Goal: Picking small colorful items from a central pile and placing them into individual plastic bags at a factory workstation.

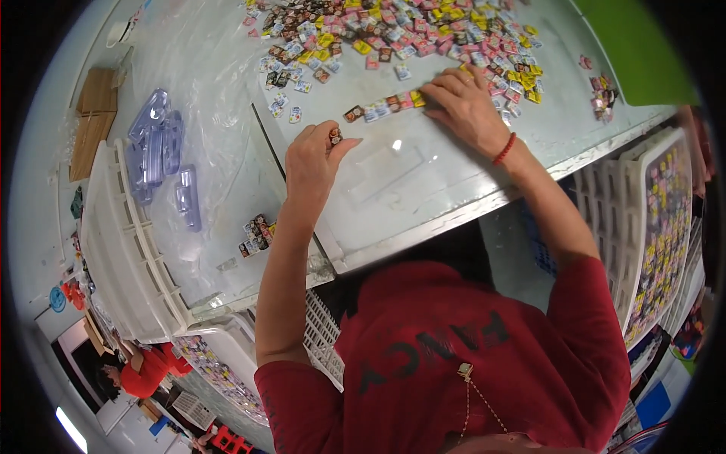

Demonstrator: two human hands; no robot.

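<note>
My left hand (pixel 308 163) pinches a small brown printed block (pixel 335 136) between thumb and fingers, just beyond the left end of a short row. That row of small printed blocks (pixel 382 108), in brown, white, pink and yellow, lies on the pale tabletop (pixel 454 185). At its right end my right hand (pixel 467 106) reaches over the table, fingers stretched and thumb apart, the tips by a yellow block (pixel 417 98). A faint clear plastic case (pixel 389 170) rests flat in front of the row. Beyond both hands spreads a big loose heap of similar blocks (pixel 412 34).
Clear bluish plastic cases (pixel 155 147) lie on plastic film at the left. A small cluster of dark blocks (pixel 257 234) sits nearer me. White trays (pixel 132 242) are stacked leftward; block-filled trays (pixel 654 234) stand at the right. A green panel (pixel 643 53) borders the far right. Another person (pixel 144 371) appears lower left.
</note>
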